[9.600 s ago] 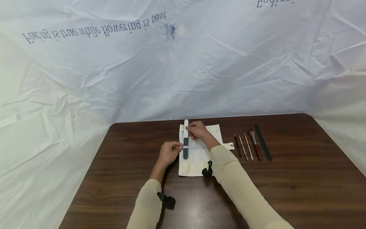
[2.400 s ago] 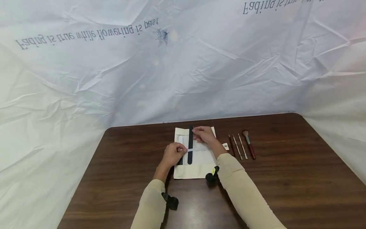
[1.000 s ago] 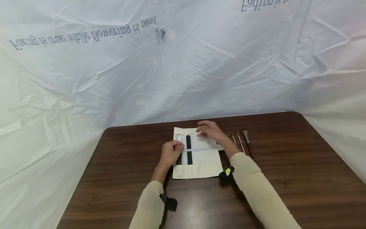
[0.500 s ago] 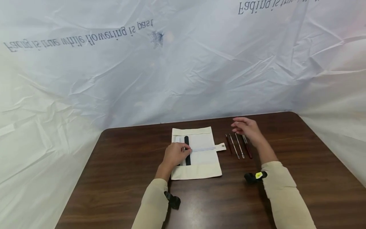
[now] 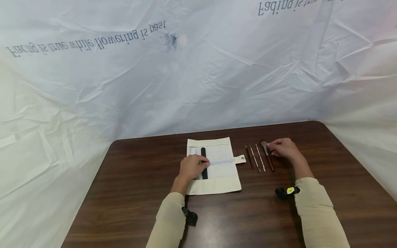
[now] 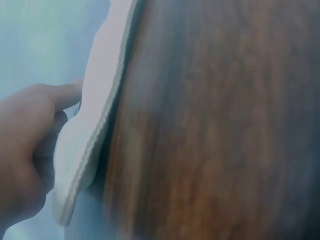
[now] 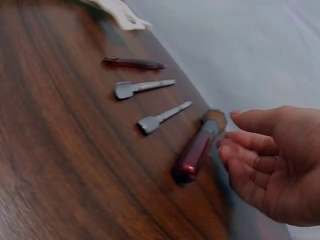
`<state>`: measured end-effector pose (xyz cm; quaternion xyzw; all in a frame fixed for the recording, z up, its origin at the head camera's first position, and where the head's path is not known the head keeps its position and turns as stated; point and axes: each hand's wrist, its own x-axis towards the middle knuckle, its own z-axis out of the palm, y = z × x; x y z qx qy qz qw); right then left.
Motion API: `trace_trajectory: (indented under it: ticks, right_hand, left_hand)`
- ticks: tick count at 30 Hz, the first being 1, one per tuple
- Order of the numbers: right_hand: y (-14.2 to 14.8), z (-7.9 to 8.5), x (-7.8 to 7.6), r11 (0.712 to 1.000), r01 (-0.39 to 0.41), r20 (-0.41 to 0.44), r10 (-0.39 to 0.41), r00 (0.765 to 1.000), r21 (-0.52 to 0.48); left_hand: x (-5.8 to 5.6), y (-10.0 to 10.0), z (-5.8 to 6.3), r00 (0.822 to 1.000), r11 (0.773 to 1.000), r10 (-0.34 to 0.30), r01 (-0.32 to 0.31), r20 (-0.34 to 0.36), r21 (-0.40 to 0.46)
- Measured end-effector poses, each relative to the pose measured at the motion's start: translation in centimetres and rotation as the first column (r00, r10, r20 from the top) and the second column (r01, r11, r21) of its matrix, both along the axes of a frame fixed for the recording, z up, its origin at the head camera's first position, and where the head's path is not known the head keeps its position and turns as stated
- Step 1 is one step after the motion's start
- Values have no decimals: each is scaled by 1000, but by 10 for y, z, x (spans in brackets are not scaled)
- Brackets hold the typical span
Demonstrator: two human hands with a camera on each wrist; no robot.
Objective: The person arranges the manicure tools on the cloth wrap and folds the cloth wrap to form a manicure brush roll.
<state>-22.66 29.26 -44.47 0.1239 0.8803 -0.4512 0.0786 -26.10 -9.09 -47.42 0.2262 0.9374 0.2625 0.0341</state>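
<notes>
An off-white fabric roll pouch point(image 5: 218, 186) lies unfolded on the table. A black nail file point(image 5: 203, 152) and a white-and-dark file point(image 5: 193, 151) sit side by side in its left half, under a pale elastic band point(image 5: 223, 161). My left hand point(image 5: 191, 166) reaches over both files and pinches the band just right of the black one. To the right of the pouch, my right hand point(image 5: 283, 148) is beside a makeup brush point(image 7: 194, 155) with a dark red handle. Its fingertips are right at the brush's metal collar, thumb and fingers apart in the right wrist view.
Left of the brush lie two metal cuticle pushers point(image 5: 255, 159) and a slim dark red tool point(image 5: 249, 157). The pouch's snap tab point(image 5: 240, 159) points toward them. Behind the wooden table's point(image 5: 142, 165) far edge hangs a white printed sheet point(image 5: 198, 69).
The white-and-dark file, then the black file, went under the band. My right hand let go of the black file and moved right to the brush. My left hand shifted right along the band.
</notes>
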Motion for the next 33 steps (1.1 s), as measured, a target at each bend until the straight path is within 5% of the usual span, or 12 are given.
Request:
trace_trajectory:
  ticks: [7, 16, 26, 33]
  right_hand:
    - [-7, -5, -8, 993, 31, 73, -39, 997, 114]
    - [-12, -6, -12, 987, 48, 42, -55, 998, 151]
    - [-8, -10, -13, 995, 98, -61, -98, 993, -12]
    - [-14, -5, -20, 993, 9, -107, -22, 994, -115]
  left_hand:
    - [-2, 4, -3, 998, 998, 59, -59, 21, -8]
    - [-3, 5, -4, 997, 997, 74, -74, 21, -6]
    - [-6, 6, -8, 997, 997, 77, -77, -2, 0]
    - [-8, 6, -9, 997, 997, 76, -76, -12, 14]
